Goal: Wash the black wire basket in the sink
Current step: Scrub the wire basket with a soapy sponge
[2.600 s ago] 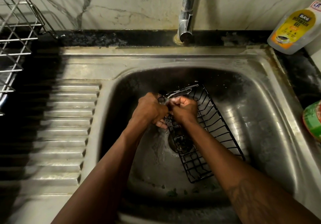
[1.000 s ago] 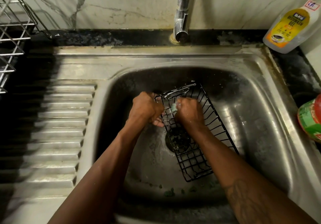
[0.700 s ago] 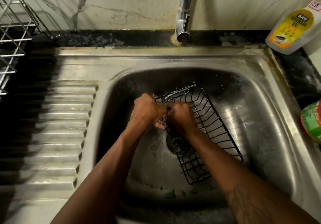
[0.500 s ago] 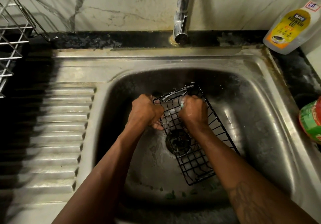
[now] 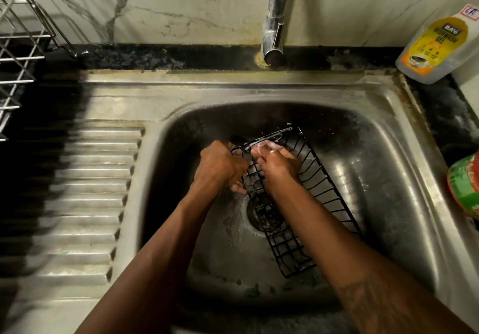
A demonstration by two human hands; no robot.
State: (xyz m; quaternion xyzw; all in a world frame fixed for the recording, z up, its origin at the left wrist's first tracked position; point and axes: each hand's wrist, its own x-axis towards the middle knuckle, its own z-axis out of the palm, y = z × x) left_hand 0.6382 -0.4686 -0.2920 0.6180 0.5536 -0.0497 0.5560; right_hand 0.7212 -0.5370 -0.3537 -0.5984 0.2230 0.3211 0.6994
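Dull steel sink (image 5: pixel 404 157) holds gridded black wire basket (image 5: pixel 320 185); left grip (image 5: pixel 220 165) clutches its rim, right grip (image 5: pixel 280 167) unclear.

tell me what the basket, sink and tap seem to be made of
The basket looks like thin metal wire with a black coating, seen in its dark, slightly glossy grid. The sink looks like stainless steel, dulled and stained, with soft reflections. The tap is probably chromed metal, given its mirror shine.

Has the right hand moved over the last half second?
Yes. Judged against the faucet base, the right hand has shifted slightly left, toward the left hand, across the black wire basket's far end.
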